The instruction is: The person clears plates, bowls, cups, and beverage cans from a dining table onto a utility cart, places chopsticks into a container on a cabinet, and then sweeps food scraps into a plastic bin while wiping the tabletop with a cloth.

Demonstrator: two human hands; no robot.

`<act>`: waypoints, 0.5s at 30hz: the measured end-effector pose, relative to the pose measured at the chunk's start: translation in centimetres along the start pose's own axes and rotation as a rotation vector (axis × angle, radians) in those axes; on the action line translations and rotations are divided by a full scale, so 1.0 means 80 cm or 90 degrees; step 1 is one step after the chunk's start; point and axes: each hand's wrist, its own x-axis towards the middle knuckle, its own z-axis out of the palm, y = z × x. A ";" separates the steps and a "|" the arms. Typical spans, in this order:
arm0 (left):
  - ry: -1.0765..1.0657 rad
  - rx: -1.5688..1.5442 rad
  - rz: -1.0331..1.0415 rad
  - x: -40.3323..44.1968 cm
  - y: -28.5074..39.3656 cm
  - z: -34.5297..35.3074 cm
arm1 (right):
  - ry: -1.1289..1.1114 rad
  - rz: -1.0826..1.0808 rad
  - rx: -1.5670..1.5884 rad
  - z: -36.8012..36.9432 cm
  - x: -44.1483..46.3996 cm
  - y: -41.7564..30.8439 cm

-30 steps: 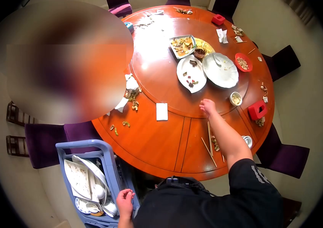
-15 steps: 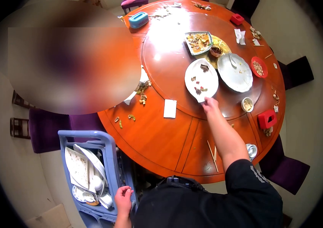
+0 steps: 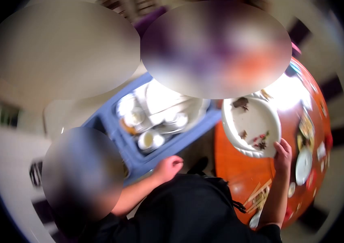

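Note:
A white oval plate (image 3: pixel 243 121) is held up by its edge in my right hand (image 3: pixel 283 156), over the near side of the table. Dark food scraps and small red bits lie on it. My left hand (image 3: pixel 168 168) has its fingers curled in, with nothing visible in them, beside the rim of a blue cart (image 3: pixel 172 148). Inside the cart are stacked white dishes (image 3: pixel 162 101) and a white cup (image 3: pixel 151 141) close to the near rim.
The round wooden table (image 3: pixel 237 178) curves along the right. On it are chopsticks (image 3: pixel 259 194), another white plate (image 3: pixel 303 166) and a dish with food remains (image 3: pixel 306 125). Dark chairs stand around it. Large patches of the view are blurred.
My right hand has lifted the oval plate off the table and brought it toward the cart. The view has swung left, so the cart is now central. My left hand's fingers are more curled.

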 end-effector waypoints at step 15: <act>0.257 -0.263 -0.098 -0.150 -0.122 -0.134 | -0.683 -0.781 -0.930 0.677 -0.093 -0.013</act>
